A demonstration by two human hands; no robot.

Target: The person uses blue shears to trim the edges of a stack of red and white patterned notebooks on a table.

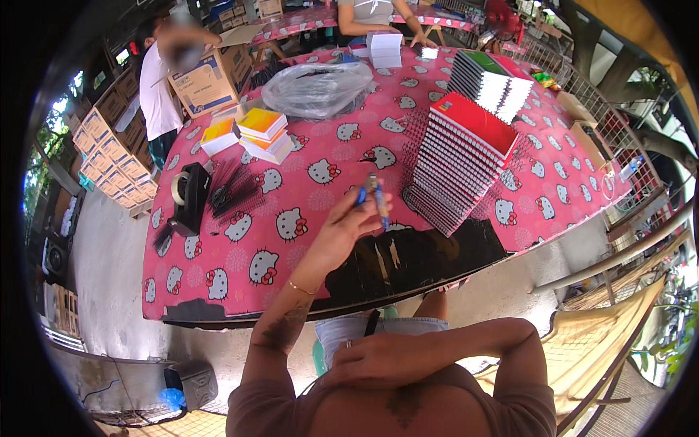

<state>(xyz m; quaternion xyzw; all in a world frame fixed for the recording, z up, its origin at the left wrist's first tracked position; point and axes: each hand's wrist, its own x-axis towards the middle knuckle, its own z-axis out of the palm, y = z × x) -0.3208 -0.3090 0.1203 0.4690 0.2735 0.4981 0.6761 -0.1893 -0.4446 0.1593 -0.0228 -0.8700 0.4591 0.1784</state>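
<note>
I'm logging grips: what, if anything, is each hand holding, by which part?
Left hand: blue-handled plier-like tool, by its handles. Right hand: no held thing shows.

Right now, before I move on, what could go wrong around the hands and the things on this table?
The left hand holds blue-handled pliers close to the tall stack of red-topped notebooks; a careless swing could knock the stack over. Loose black coils lie in a heap beside the tape dispenser, so they might tangle or get bent if the dispenser is shoved.
</note>
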